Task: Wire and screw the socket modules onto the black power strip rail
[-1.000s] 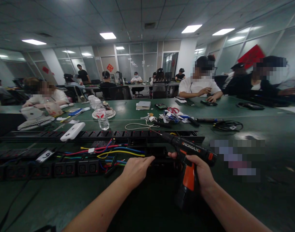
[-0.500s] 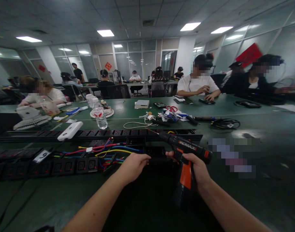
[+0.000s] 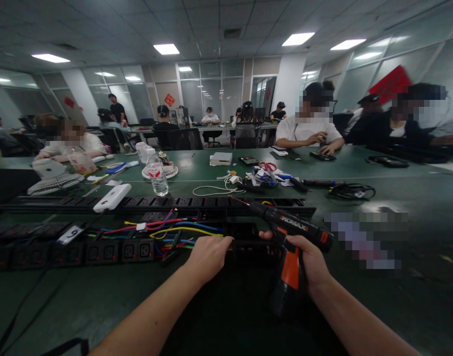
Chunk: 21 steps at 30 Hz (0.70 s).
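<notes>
My right hand (image 3: 312, 261) is wrapped round an orange and black cordless drill (image 3: 290, 267), whose long thin bit points left and away from me. At the end of an opened power strip, my left hand (image 3: 210, 254) has its fingers closed on the black housing (image 3: 244, 231); its fingertips are partly hidden. Red, blue, yellow and green wires (image 3: 189, 230) run out of the housing to the left. A row of black sockets (image 3: 137, 249) lies on the left, with a white tag (image 3: 70, 234) marked with a digit.
Behind lies another long power strip (image 3: 174, 203) with a white device (image 3: 112, 198) on it. A water bottle (image 3: 159, 180), a white cable (image 3: 215, 190), red-handled scissors (image 3: 267, 167) and a coiled black cable (image 3: 354, 191) lie farther back. Co-workers sit across the green table (image 3: 407, 195).
The view has shifted slightly, so the scene sits a little farther right. My left fingers have closed in against the housing. The drill stays in my right hand, its bit still pointing left.
</notes>
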Each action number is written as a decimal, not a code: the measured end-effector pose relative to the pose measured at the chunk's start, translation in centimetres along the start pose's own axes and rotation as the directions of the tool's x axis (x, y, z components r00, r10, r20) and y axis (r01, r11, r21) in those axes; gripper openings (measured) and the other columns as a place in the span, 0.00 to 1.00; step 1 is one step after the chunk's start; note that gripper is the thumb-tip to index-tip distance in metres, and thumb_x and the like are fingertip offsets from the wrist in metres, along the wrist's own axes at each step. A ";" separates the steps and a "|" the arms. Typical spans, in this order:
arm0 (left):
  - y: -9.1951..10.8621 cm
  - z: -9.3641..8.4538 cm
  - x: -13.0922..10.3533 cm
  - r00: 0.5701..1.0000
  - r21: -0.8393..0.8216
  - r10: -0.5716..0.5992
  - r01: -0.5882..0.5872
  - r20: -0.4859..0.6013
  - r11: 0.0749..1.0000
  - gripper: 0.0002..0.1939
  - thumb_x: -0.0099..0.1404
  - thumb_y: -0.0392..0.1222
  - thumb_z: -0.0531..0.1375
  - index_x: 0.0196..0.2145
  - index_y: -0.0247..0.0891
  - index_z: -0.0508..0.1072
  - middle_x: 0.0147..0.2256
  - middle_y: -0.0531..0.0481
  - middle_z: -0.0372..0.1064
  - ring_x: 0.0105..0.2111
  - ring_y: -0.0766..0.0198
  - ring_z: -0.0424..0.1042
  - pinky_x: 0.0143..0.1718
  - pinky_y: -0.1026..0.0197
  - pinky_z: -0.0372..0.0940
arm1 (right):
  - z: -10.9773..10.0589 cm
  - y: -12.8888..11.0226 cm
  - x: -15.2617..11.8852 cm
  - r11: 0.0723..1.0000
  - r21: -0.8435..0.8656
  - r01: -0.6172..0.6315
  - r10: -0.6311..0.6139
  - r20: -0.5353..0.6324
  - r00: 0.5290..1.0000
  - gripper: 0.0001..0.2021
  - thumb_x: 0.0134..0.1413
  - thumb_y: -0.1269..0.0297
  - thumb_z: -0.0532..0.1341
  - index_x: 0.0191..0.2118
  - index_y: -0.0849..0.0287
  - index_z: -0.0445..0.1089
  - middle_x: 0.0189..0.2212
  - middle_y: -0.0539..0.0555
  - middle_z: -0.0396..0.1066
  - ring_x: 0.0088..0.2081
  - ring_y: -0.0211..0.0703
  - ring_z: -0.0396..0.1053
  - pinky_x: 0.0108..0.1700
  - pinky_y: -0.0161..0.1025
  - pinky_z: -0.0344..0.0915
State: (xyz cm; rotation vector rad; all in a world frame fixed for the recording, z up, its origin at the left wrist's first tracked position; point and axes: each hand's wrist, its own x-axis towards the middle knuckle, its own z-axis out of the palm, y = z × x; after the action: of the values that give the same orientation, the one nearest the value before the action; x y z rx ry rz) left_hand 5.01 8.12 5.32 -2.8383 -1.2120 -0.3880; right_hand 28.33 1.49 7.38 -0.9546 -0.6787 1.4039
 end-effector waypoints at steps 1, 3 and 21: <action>0.0 0.1 -0.1 1.000 -0.005 -0.008 0.008 -0.010 1.000 0.16 0.70 0.34 0.52 0.53 0.41 0.68 0.38 0.47 0.76 0.37 0.58 0.76 0.38 0.59 0.68 | 0.0 0.0 0.0 1.000 0.002 -0.002 0.002 -0.004 1.000 0.15 0.46 0.59 0.60 0.34 0.61 0.81 0.43 0.59 0.79 0.59 0.65 0.62 0.61 0.54 0.50; 0.1 0.2 -0.1 0.999 -0.012 -0.018 0.018 -0.031 1.000 0.18 0.70 0.35 0.51 0.56 0.42 0.65 0.38 0.48 0.76 0.36 0.57 0.76 0.37 0.59 0.68 | 0.0 -0.1 -0.1 1.000 0.004 -0.005 0.005 -0.008 1.000 0.15 0.46 0.59 0.60 0.33 0.61 0.81 0.43 0.59 0.80 0.59 0.64 0.62 0.61 0.53 0.52; -0.5 1.1 -0.2 0.956 0.120 0.218 -0.197 -0.197 0.973 0.13 0.68 0.29 0.51 0.48 0.36 0.68 0.34 0.48 0.73 0.32 0.60 0.73 0.33 0.60 0.66 | 0.0 -0.6 -0.5 0.998 0.005 0.056 -0.056 -0.088 0.995 0.12 0.43 0.62 0.62 0.33 0.61 0.79 0.41 0.59 0.80 0.55 0.60 0.69 0.60 0.50 0.61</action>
State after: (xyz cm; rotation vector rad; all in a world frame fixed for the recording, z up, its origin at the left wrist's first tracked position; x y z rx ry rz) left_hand 4.73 8.51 4.13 -2.7207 -0.8605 -0.5802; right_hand 28.61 1.02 7.99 -0.9785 -0.6288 1.3066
